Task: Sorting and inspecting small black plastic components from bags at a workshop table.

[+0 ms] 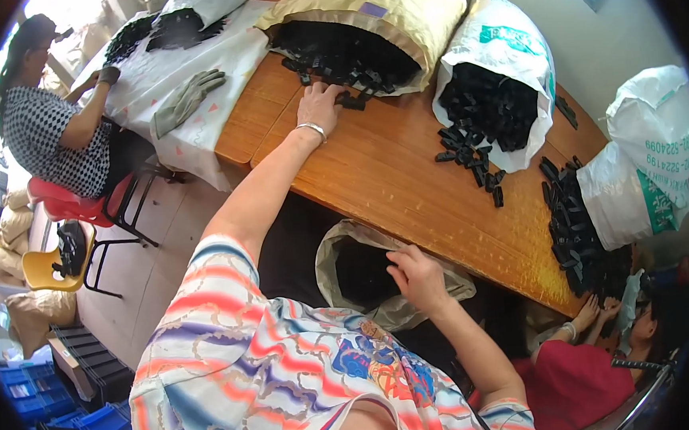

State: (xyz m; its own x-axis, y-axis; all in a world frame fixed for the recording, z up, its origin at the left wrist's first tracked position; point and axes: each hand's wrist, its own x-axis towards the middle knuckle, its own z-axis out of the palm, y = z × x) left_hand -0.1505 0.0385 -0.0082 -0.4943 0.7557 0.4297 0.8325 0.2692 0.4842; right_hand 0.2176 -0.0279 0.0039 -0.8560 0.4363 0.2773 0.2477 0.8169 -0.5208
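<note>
At the mouth of a big cream sack on the table, my left hand has its fingers bent down among small black plastic pieces. One black plastic piece lies against its thumb side and looks gripped; the fingertips are partly hidden. More pieces fill the dark inside of this sack. My right hand is held over an open pale sack below the table's front edge. Its fingers are loosely curled and apart, with nothing seen in them. The inside of that lower sack is too dark to make out.
On the wooden table, a white sack spills black pieces, with a pile farther right by another white sack. A person in red works there. At left, a person in checks sits near a grey glove.
</note>
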